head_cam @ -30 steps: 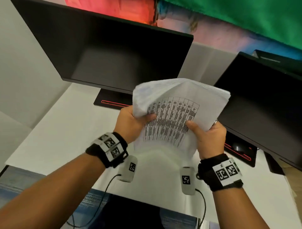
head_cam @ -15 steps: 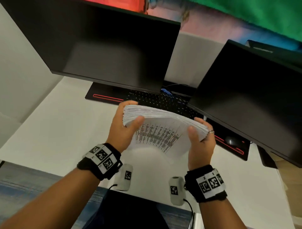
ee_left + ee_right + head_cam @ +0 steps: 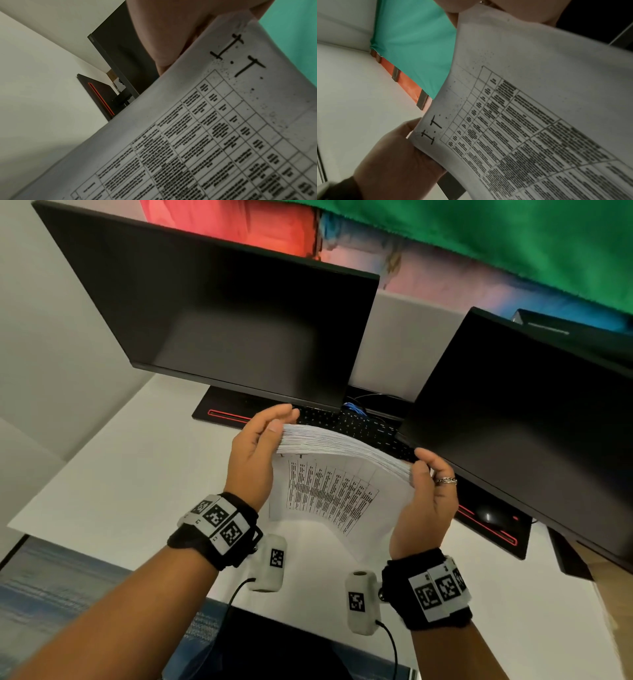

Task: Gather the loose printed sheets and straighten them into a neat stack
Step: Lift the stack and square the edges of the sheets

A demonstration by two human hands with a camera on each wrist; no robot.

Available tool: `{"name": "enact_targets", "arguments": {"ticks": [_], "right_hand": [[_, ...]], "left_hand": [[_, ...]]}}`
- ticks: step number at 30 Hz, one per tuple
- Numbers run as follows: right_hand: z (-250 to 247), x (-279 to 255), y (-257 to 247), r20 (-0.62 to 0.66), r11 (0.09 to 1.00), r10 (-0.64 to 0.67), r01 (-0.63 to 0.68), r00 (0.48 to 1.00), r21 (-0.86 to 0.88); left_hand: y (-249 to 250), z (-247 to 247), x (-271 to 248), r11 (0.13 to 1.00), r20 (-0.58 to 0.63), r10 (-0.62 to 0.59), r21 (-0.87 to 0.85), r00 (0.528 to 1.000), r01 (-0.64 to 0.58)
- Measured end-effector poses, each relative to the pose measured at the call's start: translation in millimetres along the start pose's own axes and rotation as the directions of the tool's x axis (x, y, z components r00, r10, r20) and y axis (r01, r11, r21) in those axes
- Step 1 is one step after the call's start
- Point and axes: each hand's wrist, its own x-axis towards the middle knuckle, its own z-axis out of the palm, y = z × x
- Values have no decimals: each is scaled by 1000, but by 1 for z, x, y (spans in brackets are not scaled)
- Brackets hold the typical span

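A thick stack of printed sheets (image 3: 335, 498) with a table of text on its front stands upright between my hands above the white desk (image 3: 130, 481). Its top edge bows upward and fans slightly. My left hand (image 3: 270, 426) holds the upper left corner, thumb in front and straightish fingers behind. My right hand (image 3: 428, 470) grips the right edge, thumb on the front and ringed fingers behind. The left wrist view shows the sheets (image 3: 205, 135) lying against my left fingers (image 3: 163, 33). In the right wrist view the stack (image 3: 539, 108) has its corner in my left hand (image 3: 399, 155).
Two dark monitors stand close behind the stack, one on the left (image 3: 222, 330) and one on the right (image 3: 520, 422). A black keyboard (image 3: 356, 426) lies under them on a red-edged mat (image 3: 222, 412). A mouse (image 3: 489, 517) sits at the right.
The stack came down from in front of the monitors and tipped away, so its top edge now shows. My left fingers have straightened along the top left corner.
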Motion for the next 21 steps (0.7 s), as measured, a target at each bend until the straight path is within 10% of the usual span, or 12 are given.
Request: {"name": "enact_targets", "arguments": {"ticks": [7, 10, 14, 21], "right_hand": [[-15, -4, 19, 117, 992, 86, -74, 989, -104], [-19, -1, 26, 96, 966, 189, -168, 977, -195], [-19, 6, 23, 105, 961, 252, -236, 962, -146], [-22, -3, 19, 129, 979, 118, -94, 985, -180]], "left_hand": [[-10, -13, 3, 997, 189, -21, -72, 982, 35], [-31, -36, -4, 981, 347, -38, 189, 937, -31], [-44, -40, -1, 898, 270, -16, 427, 963, -105], [-34, -18, -17, 1000, 232, 17, -2, 973, -17]]}}
